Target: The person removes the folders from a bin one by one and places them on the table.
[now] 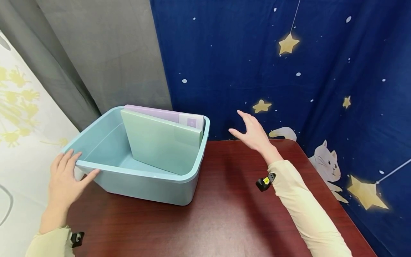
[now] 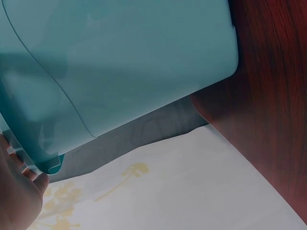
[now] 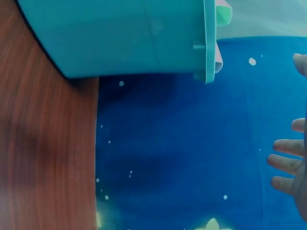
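Note:
A light blue plastic bin [image 1: 135,173] stands at the left of the dark red-brown table. Upright inside it lean a pale green flat box [image 1: 163,141] and, behind that, a lilac-and-white box [image 1: 157,112]. My left hand [image 1: 64,176] holds the bin's near left corner, fingers over the rim and thumb along the near side. In the left wrist view the bin's outer wall [image 2: 144,62] fills much of the picture. To the right of the bin my right hand [image 1: 255,134] hovers in the air, thumb and fingers spread apart, holding nothing; it is apart from the bin.
The wooden table [image 1: 224,214] ends on the right along a slanting edge. Behind it hang a grey curtain [image 1: 112,46] and a blue curtain [image 1: 224,60] with stars and a cat. A white cloth with yellow flowers [image 1: 19,100] hangs at the left.

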`<state>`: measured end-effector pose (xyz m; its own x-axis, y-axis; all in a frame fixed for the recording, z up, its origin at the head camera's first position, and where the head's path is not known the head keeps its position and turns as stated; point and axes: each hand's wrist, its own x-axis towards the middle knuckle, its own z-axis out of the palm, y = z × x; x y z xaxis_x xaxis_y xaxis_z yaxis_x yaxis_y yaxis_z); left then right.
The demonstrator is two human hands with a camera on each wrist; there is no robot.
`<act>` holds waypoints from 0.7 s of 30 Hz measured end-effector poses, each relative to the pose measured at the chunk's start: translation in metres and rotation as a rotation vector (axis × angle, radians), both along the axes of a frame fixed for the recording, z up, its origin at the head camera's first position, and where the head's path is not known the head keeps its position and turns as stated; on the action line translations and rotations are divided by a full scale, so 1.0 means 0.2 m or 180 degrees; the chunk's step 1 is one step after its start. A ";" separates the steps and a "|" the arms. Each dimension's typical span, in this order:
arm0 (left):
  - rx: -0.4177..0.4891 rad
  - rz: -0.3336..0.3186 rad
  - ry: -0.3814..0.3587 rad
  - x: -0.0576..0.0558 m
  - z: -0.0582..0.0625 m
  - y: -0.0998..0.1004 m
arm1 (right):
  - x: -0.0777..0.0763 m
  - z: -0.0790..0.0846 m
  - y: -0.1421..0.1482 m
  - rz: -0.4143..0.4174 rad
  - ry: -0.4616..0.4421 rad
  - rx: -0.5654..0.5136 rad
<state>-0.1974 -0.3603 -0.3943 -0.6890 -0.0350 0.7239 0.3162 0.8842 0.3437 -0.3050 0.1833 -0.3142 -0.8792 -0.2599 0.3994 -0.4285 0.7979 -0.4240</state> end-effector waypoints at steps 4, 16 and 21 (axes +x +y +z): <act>0.0007 -0.0007 0.0014 0.00 0.00 0.01 | -0.02 0.04 -0.04 0.0039 0.0046 0.0058; 0.0020 -0.0020 0.0023 -0.01 -0.02 0.00 | -0.05 0.08 -0.17 0.0168 0.0082 -0.0158; 0.0010 -0.0019 0.0047 -0.02 -0.02 -0.01 | -0.06 0.09 -0.23 0.0188 0.0058 -0.0187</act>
<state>-0.2008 -0.3617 -0.3987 -0.6785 -0.0332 0.7338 0.3265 0.8813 0.3418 -0.3166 0.1380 -0.2966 -0.8554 -0.2867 0.4314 -0.4822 0.7449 -0.4611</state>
